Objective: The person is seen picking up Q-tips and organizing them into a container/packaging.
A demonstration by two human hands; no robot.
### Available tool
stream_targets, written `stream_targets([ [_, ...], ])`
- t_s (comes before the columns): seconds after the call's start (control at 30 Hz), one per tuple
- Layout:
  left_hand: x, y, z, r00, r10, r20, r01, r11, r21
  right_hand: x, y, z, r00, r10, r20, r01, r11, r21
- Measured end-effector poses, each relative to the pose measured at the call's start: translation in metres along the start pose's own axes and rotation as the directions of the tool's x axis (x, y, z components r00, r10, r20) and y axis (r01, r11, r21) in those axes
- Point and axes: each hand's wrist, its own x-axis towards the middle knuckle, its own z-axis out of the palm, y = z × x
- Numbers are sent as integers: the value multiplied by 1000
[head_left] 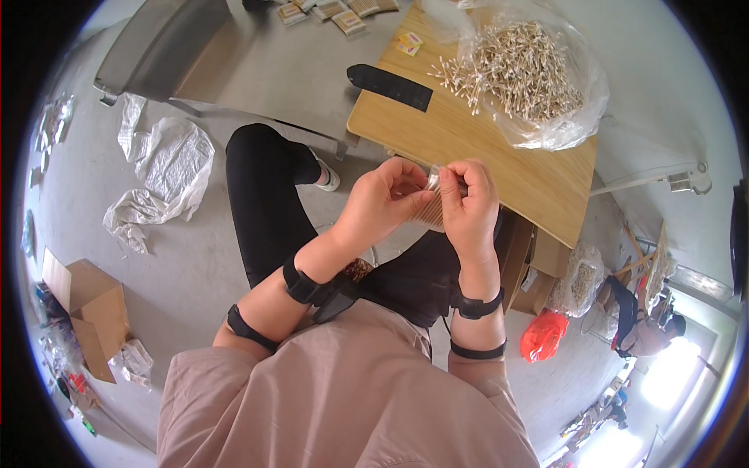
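Above my lap, both hands hold one small clear packet of cotton swabs [426,215], its thin sticks lined up side by side. My left hand [381,196] pinches the packet's upper left edge between thumb and fingers. My right hand [470,204] grips the upper right corner, thumb in front, where the plastic film looks shiny and bunched. The fingers partly cover the packet's top, so I cannot tell whether it is sealed. Beyond my hands, a large clear bag [594,117] lies spread on the wooden table, heaped with loose cotton swabs [530,69].
On the wooden table [468,144] lie a black flat strip [390,87] and small yellow-and-white cards [409,44]. Several filled packets [348,22] sit on the grey table. A crumpled plastic sheet [173,160], a cardboard box [100,316] and a red bag [544,337] are on the floor.
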Motion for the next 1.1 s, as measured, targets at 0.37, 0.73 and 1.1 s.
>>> stream_targets([
  [0.37, 14, -3, -10, 931, -239, 276, 337, 852, -401, 7, 7, -5, 970, 176, 167, -216, 939, 267],
  [0.73, 78, -49, -21, 972, -148, 183, 227, 788, -572, 16, 62, 26, 915, 356, 191, -404, 818, 410],
  [1.1, 119, -89, -15, 983, -124, 135, 158, 948, -276, 31, 118, 81, 918, 389, 75, -380, 808, 450],
])
